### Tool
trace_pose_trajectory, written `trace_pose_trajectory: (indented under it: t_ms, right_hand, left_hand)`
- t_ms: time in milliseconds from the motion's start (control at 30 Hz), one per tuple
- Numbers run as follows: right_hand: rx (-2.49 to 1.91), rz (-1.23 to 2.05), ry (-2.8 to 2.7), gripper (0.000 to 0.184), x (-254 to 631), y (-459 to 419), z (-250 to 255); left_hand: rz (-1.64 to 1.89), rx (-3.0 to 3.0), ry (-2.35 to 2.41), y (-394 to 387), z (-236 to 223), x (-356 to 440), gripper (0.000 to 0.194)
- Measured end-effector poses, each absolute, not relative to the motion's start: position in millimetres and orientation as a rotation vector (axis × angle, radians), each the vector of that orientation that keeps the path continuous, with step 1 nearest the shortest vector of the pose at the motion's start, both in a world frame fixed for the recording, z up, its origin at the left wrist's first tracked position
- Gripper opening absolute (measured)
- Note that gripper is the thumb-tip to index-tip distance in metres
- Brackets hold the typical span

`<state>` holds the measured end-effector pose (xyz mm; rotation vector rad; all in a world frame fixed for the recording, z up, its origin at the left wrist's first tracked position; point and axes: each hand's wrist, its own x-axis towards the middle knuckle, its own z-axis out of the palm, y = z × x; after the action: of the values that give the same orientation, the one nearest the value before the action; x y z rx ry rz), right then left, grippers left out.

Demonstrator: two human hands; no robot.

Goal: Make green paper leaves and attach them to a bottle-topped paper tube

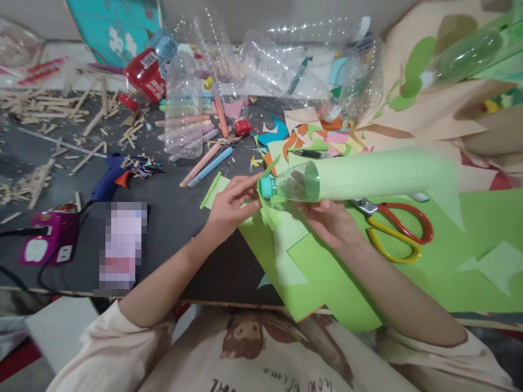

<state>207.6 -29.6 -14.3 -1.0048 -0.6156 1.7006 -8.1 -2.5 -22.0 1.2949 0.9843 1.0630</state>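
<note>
A green plastic bottle (299,181) lies sideways in the air above the table, its body wrapped in pale green paper (376,173) and its neck pointing left. My right hand (330,220) grips it from below, near the shoulder, with the fingers partly hidden behind it. At the teal cap (267,187), my left hand (235,204) is closed on a green paper cutout (269,216) with thin pointed strips around the neck. Scissors (394,226) with red and yellow handles lie just right of my right hand, on green paper sheets (347,283).
At left are a blue glue gun (108,177), a purple box (49,239) with cables, a blurred-out phone (122,245) and scattered wooden sticks (41,109). Clear plastic bottles (183,103), chalk-like coloured sticks (210,166) and paper scraps (302,133) lie along the back.
</note>
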Motion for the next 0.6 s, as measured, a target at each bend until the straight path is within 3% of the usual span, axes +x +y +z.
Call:
trace_pose_trajectory:
  t_ms: [267, 500, 600]
  right_hand:
    - [-0.956, 1.802, -0.616, 0.034, 201.3, -30.9, -8.8]
    - [-0.923, 1.854, -0.662, 0.027, 203.0, -31.6, -6.8]
    - [-0.953, 1.874, -0.646, 0.045, 203.6, -32.3, -5.3]
  left_hand:
    - [1.098, 1.606, 1.017, -3.8, -25.1, -10.6, 0.045]
    - [1.138, 1.709, 1.031, -1.8, -23.6, -13.2, 0.046]
    - [1.123, 1.771, 1.01, 0.7, -20.1, -15.4, 0.048]
